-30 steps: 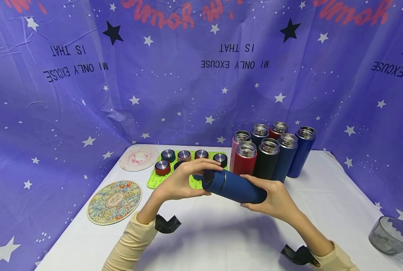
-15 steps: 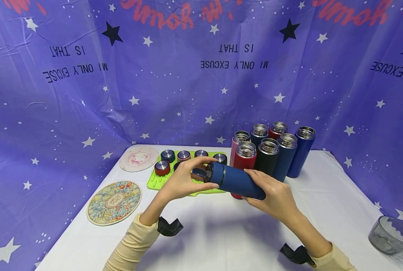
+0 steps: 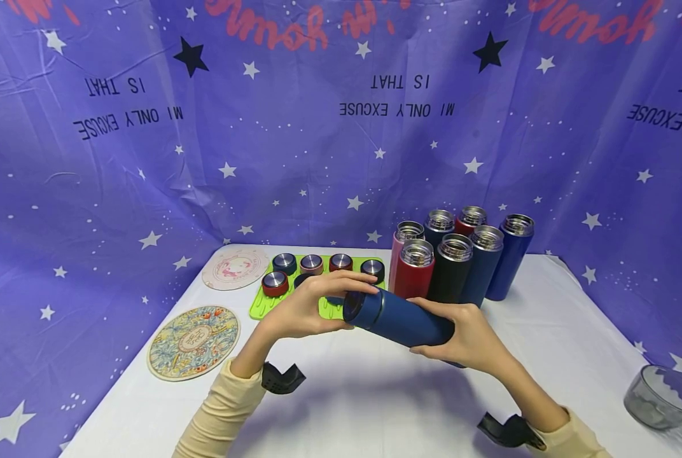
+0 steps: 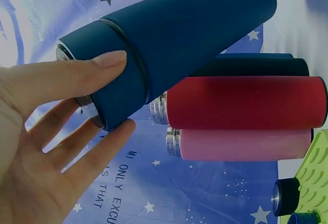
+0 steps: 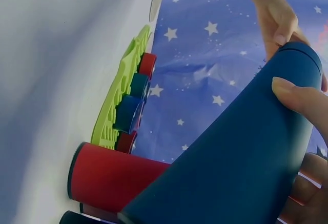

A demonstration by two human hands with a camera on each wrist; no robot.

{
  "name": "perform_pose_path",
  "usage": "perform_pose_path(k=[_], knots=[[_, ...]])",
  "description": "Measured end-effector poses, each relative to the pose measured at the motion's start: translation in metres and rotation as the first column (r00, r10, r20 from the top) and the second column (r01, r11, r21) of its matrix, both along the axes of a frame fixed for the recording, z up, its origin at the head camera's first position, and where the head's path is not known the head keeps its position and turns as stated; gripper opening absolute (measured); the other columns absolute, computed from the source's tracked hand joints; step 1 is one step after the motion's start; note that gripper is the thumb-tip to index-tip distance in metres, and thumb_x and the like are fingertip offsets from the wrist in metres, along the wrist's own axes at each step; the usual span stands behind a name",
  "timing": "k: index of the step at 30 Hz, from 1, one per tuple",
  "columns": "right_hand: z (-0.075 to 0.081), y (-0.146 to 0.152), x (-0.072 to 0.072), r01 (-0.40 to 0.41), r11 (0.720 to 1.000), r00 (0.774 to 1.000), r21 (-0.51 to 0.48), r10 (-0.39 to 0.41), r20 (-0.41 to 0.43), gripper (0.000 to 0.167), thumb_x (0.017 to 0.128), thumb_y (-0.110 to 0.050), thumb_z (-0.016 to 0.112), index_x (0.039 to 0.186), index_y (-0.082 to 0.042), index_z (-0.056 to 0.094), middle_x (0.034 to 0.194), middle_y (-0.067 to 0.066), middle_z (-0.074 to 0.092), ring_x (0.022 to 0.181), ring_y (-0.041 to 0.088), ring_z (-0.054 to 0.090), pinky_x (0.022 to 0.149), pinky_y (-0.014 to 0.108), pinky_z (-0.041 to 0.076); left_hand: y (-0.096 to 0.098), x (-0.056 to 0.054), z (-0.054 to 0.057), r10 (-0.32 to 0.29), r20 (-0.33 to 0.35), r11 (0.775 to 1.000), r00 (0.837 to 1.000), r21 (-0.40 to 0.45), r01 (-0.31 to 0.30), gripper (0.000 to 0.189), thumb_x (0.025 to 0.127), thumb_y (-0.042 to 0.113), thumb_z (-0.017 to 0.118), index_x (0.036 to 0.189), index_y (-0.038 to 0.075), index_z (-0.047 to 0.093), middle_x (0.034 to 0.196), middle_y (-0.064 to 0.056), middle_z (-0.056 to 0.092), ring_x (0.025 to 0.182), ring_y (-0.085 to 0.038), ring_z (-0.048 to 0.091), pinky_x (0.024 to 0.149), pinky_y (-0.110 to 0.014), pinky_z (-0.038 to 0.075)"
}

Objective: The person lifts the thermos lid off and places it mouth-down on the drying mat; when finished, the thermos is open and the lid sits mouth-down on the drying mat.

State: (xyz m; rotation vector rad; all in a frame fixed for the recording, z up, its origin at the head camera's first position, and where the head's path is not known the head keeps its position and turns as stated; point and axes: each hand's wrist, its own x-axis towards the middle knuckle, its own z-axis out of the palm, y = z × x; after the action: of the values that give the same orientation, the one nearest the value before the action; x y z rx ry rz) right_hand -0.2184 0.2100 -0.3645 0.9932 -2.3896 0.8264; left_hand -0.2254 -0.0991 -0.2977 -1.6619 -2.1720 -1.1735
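A dark blue thermos bottle (image 3: pixel 412 321) is held tilted above the table, its lid end to the left. My left hand (image 3: pixel 309 308) grips the lid (image 4: pixel 97 55), thumb on one side and fingers on the other. My right hand (image 3: pixel 464 334) holds the lower body, with its thumb (image 5: pixel 292 90) across the side. A dark seam separates lid from body. Behind the bottle, several uncapped bottles with steel necks stand upright, among them a red one (image 3: pixel 415 273), a black one (image 3: pixel 452 270) and a pink one (image 3: pixel 397 254).
Left of these bottles, a lime green mat (image 3: pixel 259 310) bears several steel-topped lids, such as a red one (image 3: pixel 275 284). Two round mats lie farther left, one patterned (image 3: pixel 169 350), one pale (image 3: pixel 217 273). A glass bowl (image 3: pixel 647 404) stands at the right edge.
Half a second ago the bottle's lid end was higher and my left thumb lay lower on the lid. Now my left hand has turned and the lid end has dipped, much as a second ago.
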Motion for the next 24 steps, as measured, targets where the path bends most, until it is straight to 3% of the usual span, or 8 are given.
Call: perform_pose_path(k=[5, 11, 16, 24], knots=[[0.0, -0.001, 0.0, 0.018, 1.0, 0.998, 0.005, -0.017, -0.052, 0.078, 0.061, -0.034, 0.092, 0.131, -0.017, 0.062, 0.111, 0.002, 0.069, 0.089, 0.017, 0.068, 0.075, 0.04, 0.058, 0.0, 0.001, 0.001, 0.021, 0.034, 0.999, 0.999, 0.035, -0.023, 0.06, 0.072, -0.007, 0.08, 0.127, -0.003, 0.056, 0.131, -0.019, 0.054, 0.123, -0.026, 0.051, 0.086, -0.039, 0.055], [-0.001, -0.004, 0.0, 0.056, 0.998, 0.982, 0.001, -0.055, -0.18, 0.08, 0.058, -0.028, 0.093, 0.131, -0.017, 0.062, 0.116, 0.003, 0.068, 0.094, 0.022, 0.068, 0.077, 0.043, 0.058, 0.0, -0.013, -0.014, 0.075, 0.078, 0.993, 0.994, 0.082, -0.081, 0.066, 0.07, 0.004, 0.086, 0.129, 0.002, 0.057, 0.125, -0.01, 0.058, 0.111, -0.023, 0.057, 0.075, -0.033, 0.059], [-0.002, -0.006, -0.001, 0.079, 0.997, 0.959, -0.001, -0.076, -0.271, 0.081, 0.057, -0.027, 0.093, 0.13, -0.014, 0.061, 0.118, 0.005, 0.067, 0.099, 0.025, 0.067, 0.079, 0.046, 0.057, -0.001, -0.02, -0.023, 0.151, 0.164, 0.983, 0.975, 0.084, -0.166, 0.068, 0.07, 0.016, 0.088, 0.131, 0.015, 0.059, 0.12, 0.001, 0.059, 0.102, -0.016, 0.06, 0.072, -0.028, 0.058], [-0.006, -0.007, -0.001, 0.146, 0.989, 0.923, 0.016, -0.13, -0.363, 0.082, 0.057, -0.027, 0.091, 0.131, -0.011, 0.061, 0.118, 0.01, 0.066, 0.104, 0.03, 0.065, 0.081, 0.05, 0.055, 0.005, -0.019, -0.027, 0.254, 0.229, 0.952, 0.94, 0.114, -0.285, 0.06, 0.072, 0.023, 0.087, 0.126, 0.016, 0.062, 0.114, 0.002, 0.063, 0.093, -0.014, 0.064, 0.067, -0.028, 0.059]])
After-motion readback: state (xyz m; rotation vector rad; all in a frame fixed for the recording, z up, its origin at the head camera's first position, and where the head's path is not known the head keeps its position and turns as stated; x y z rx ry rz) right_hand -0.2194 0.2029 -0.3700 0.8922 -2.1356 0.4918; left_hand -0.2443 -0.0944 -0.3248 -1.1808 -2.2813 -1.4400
